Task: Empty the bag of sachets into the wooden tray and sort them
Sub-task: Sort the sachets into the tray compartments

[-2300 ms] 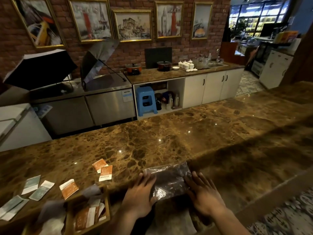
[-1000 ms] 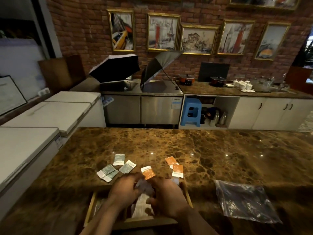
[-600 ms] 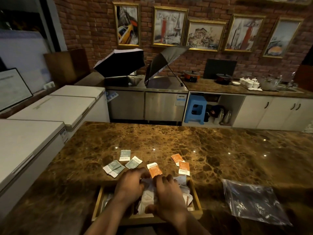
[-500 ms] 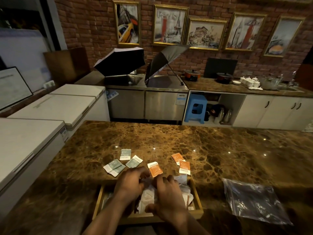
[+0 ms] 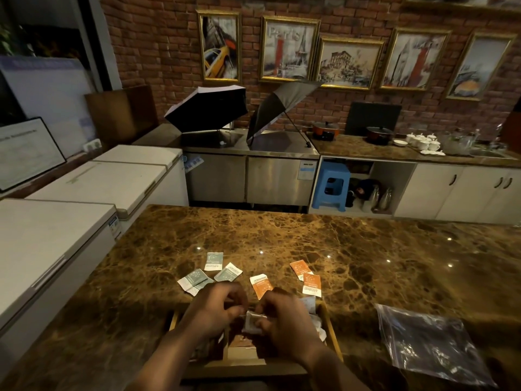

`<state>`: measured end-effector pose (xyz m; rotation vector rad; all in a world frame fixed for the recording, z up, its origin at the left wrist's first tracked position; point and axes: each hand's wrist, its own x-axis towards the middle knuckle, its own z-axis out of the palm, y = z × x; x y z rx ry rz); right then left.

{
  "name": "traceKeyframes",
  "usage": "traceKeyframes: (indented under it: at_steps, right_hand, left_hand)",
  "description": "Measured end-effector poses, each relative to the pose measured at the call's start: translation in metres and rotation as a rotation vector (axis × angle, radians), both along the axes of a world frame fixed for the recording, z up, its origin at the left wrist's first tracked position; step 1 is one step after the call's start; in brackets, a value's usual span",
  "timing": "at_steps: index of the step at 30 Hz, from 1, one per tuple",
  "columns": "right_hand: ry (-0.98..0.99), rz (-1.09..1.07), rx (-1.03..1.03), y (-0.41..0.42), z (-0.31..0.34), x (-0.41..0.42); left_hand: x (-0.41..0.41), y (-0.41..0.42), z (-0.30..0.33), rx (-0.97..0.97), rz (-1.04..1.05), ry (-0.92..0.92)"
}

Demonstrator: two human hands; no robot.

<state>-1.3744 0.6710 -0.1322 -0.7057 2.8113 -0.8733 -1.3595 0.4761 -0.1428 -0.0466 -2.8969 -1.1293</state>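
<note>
A wooden tray [image 5: 331,331] sits at the near edge of the marble counter [image 5: 324,241], with sachets inside it. Both hands are over the tray. My left hand [image 5: 215,309] and my right hand [image 5: 282,317] pinch a pale sachet [image 5: 252,323] between their fingertips. Several green sachets [image 5: 210,270] lie on the counter beyond the tray to the left. Three orange sachets [image 5: 306,277] lie beyond it to the right. The clear plastic bag [image 5: 428,345] lies flat on the counter at the right.
White chest freezers [image 5: 56,221] run along the left side of the counter. Across the aisle stand steel units with two open umbrellas [image 5: 208,108], a blue stool [image 5: 332,187] and white cabinets under a brick wall.
Earlier both hands pressed the bag flat at the right. The view then swung left to the tray, and the hands went from rummaging in it to lifting one sachet between them.
</note>
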Motion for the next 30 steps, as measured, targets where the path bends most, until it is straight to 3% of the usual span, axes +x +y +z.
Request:
traceKeyframes:
  at_steps: [3,7,17,22,26,30]
  right_hand:
    - [0.093,0.065,0.062,0.006,-0.001,0.004]
    - [-0.061,0.215,0.072,0.013,0.001,0.009]
    - [-0.157,0.215,0.022,0.026,0.006,0.003]
    - [-0.127,0.093,-0.150,0.029,0.020,-0.001]
    - [0.059,-0.003,-0.092,0.027,0.023,0.002]
    - [-0.024,0.159,0.034,0.021,0.017,0.019]
  left_hand:
    - [0.012,-0.001,-0.001,-0.105,-0.041,0.072]
    - [0.031,-0.004,-0.005,-0.268,-0.217,0.120]
    - [0.034,0.011,-0.009,-0.368,-0.221,0.143]
    - [0.035,0.020,-0.013,-0.484,-0.235,0.070]
    - [0.036,0.016,-0.013,-0.375,-0.145,0.057]
    - [0.034,0.007,-0.006,-0.271,0.031,0.126]
